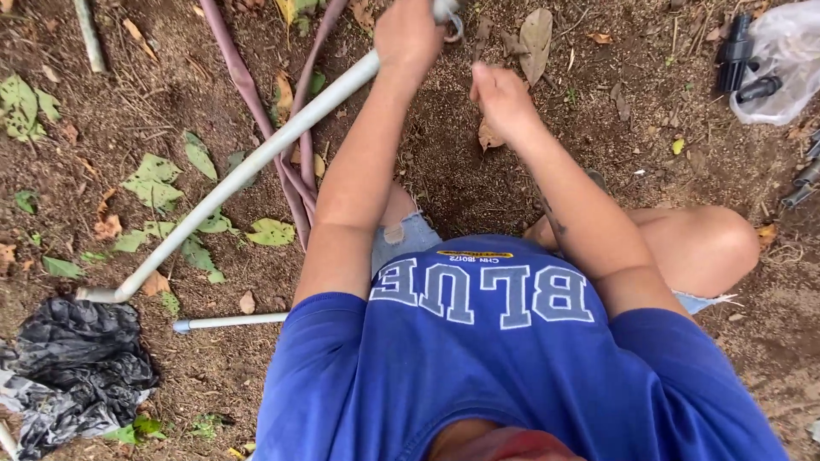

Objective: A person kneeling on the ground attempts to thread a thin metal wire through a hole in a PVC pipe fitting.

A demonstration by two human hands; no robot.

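Far out to the left of your hands, a crumpled black plastic sheet lies on the bare soil among fallen green leaves. Just beside it begins the long grey pipe, which runs up at a slant towards your left hand. A shorter grey pipe lies flat on the ground below it, near your left elbow. A pinkish-purple hose passes under the long pipe, just left of your left forearm.

Your left hand is closed around the upper end of the long pipe, close to the top edge of the view (the pipe's tip and a small metal fitting show just past your knuckles). Your right hand sits near it, a little lower and to the right, fingers curled into a loose fist; whether it grips anything I cannot tell. A dry brown leaf lies just above it.

Well to the right of your right hand, a clear plastic bag with black pipe fittings rests on the soil.
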